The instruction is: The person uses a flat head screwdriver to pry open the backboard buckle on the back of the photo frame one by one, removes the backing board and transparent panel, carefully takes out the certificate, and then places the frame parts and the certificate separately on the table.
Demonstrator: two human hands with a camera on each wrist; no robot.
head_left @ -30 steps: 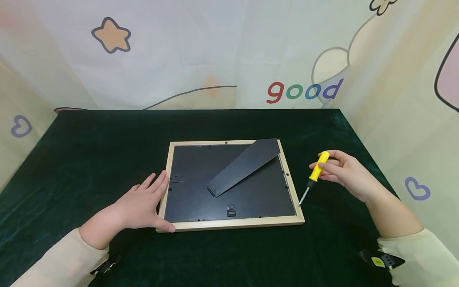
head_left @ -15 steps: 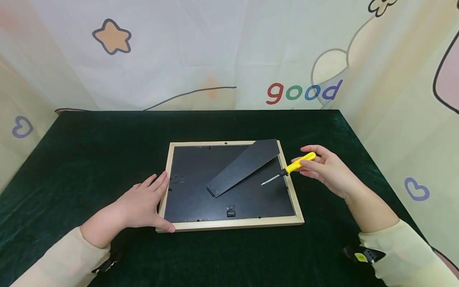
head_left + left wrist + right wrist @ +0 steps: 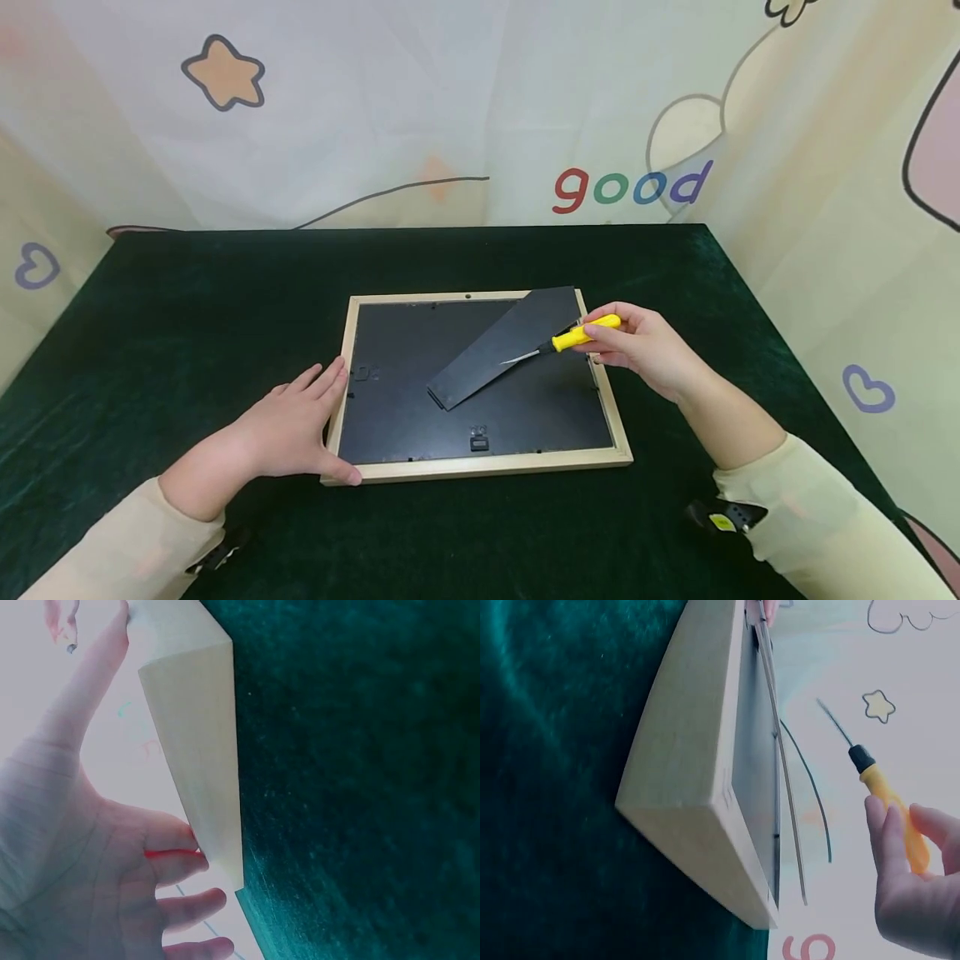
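Both hands are busy: my right hand (image 3: 645, 346) has swung the pinched yellow screwdriver (image 3: 577, 335) in over the face-down picture frame (image 3: 480, 467) lying mid-table, tip above the stand flap (image 3: 510, 346), while my flat left hand (image 3: 292, 429) stays bracing the frame's near-left corner.

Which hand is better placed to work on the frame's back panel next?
Probably the right hand: it holds the yellow screwdriver with its tip over the black stand flap. The left hand braces the picture frame at its left edge.
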